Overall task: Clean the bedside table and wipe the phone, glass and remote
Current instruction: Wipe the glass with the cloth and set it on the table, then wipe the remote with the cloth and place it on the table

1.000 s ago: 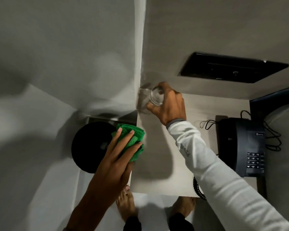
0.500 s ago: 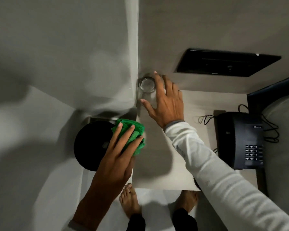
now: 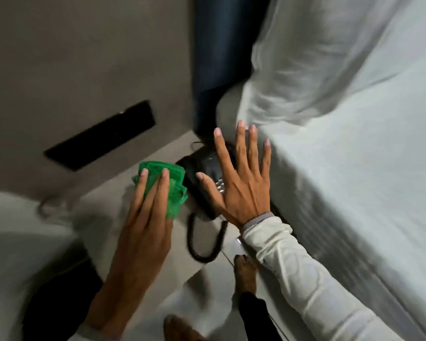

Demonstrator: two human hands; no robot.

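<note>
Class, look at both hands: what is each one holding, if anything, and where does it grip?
The left hand holds the folded green cloth, its fingers pressed flat over the top. The right hand is open above the black phone, holding nothing.

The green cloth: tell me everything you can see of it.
The green cloth is a bright green, nubbly fabric that looks like microfibre, folded or bunched into a thick wad with layered edges showing. It sits on the pale bedside table, pressed under the fingers of the left hand, just left of the black phone and close against it. Its underside is hidden, and motion blur softens its texture.
</note>
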